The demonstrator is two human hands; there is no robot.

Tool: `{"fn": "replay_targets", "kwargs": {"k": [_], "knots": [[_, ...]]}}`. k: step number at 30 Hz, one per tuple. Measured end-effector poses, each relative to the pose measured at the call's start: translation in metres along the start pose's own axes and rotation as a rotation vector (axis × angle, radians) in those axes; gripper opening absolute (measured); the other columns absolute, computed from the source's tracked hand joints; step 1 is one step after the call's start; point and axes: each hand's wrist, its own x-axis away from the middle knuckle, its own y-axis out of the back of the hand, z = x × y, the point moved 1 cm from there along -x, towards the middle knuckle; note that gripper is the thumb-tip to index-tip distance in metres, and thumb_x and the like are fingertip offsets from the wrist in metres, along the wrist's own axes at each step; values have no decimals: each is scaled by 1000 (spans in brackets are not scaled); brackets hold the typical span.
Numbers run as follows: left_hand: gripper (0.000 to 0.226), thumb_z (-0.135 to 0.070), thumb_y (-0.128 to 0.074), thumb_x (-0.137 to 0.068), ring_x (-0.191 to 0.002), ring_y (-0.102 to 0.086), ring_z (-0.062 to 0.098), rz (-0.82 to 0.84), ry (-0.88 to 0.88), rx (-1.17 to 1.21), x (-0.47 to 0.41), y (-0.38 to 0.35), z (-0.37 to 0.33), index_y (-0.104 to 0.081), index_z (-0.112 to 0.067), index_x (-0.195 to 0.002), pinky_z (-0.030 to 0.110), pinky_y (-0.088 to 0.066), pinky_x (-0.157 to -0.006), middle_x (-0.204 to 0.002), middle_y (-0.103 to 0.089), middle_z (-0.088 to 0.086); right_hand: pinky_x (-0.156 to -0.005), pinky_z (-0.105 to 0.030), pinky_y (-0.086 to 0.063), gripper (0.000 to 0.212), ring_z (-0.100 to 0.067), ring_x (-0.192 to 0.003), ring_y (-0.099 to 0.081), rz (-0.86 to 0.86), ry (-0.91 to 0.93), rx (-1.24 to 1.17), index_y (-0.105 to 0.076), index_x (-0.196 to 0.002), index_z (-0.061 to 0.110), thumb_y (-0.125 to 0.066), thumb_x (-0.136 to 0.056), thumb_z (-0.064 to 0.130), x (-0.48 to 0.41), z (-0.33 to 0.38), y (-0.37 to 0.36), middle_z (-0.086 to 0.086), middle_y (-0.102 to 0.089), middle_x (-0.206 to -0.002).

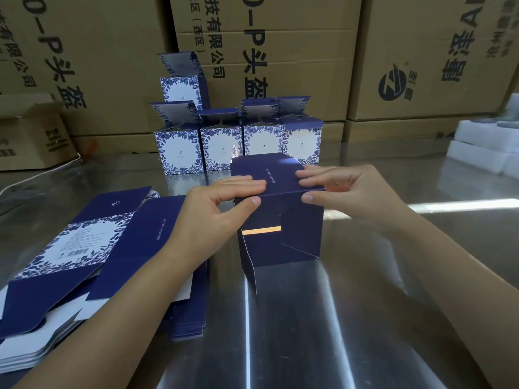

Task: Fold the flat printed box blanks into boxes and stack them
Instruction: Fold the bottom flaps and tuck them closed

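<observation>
A dark blue box [280, 217] lies on its side at the middle of the steel table, its end flaps facing me and partly folded in, with a gap showing between them. My left hand [216, 209] grips its upper left edge, fingers on top and thumb on the flap side. My right hand [345, 189] pinches the upper right edge the same way. A pile of flat blue-and-white printed blanks [84, 248] lies at the left. Several folded boxes [236, 141] with open top flaps stand in a row behind, one more stacked on top [182, 88].
The reflective steel table [337, 318] stretches toward me and to the right. Large brown cartons [280, 51] form a wall behind the boxes. A small open carton [31, 136] sits at far left. White foam pieces [483, 147] lie at the right edge.
</observation>
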Motion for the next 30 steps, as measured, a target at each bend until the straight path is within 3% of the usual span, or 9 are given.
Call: {"fn": "replay_targets", "kwargs": {"k": [4,11,16,20,23,30], "knots": [[26,-2,-67,-83,-109,-56,-7,-12,8,2,0,0,1,-70,-22,-101,6,-37,-94,-101,-68,-16,-89,-6,-43,21,9,-111,-57,-40,22,15,-75,-86,25,-77,-74,7,1,-2,-5,20,-72,-95],[27,-2,-67,-83,-108,-57,-7,-28,-10,-11,0,-1,1,-69,-22,-102,6,-38,-93,-99,-68,-16,-91,-5,-41,20,9,-108,-58,-57,24,34,-75,-88,23,-77,-74,9,2,-1,-4,21,-72,-93],[27,-3,-67,-83,-109,-57,-6,1,-5,-17,-1,1,0,-69,-22,-103,8,-39,-95,-100,-69,-16,-90,-4,-41,23,10,-110,-56,26,-24,13,-75,-91,24,-76,-75,8,0,2,2,20,-72,-97],[26,-3,-66,-84,-110,-57,-6,14,0,-17,-1,2,0,-70,-20,-104,9,-39,-96,-102,-68,-15,-96,-10,-42,24,5,-111,-58,53,-29,-13,-75,-90,23,-76,-74,5,0,4,8,14,-73,-100],[27,-3,-66,-84,-110,-57,-5,17,0,-11,-1,2,0,-69,-20,-104,9,-39,-96,-102,-68,-15,-100,-15,-42,22,2,-110,-60,39,-26,-17,-76,-86,25,-78,-67,14,0,5,8,12,-73,-100],[27,-3,-65,-84,-111,-55,-7,2,-2,26,0,0,3,-70,-24,-100,6,-37,-94,-102,-68,-17,-101,-14,-40,20,3,-110,-60,13,-20,-15,-76,-88,21,-76,-74,7,2,3,5,13,-74,-97]]}}
